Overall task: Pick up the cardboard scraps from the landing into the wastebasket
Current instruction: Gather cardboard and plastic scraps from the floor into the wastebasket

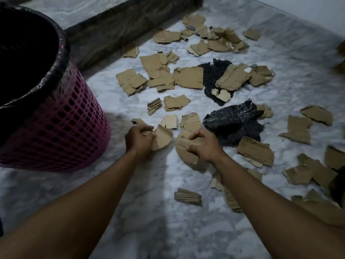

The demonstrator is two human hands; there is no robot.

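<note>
Several torn brown cardboard scraps (pixel 188 77) lie scattered over the pale marble landing floor (pixel 149 212). A pink mesh wastebasket (pixel 61 128) with a black liner stands at the left. My left hand (pixel 138 139) is closed around a curved cardboard scrap (pixel 162 138) just right of the basket. My right hand (pixel 204 143) grips a larger creased cardboard scrap (pixel 186 146) near the floor. Both hands are low, side by side, in the middle of the view.
Dark crumpled plastic pieces (pixel 233 120) lie among the scraps. A dark stone step riser (pixel 112 28) runs along the back left. A white wall (pixel 308 14) bounds the far right. More scraps crowd the right edge (pixel 308 172).
</note>
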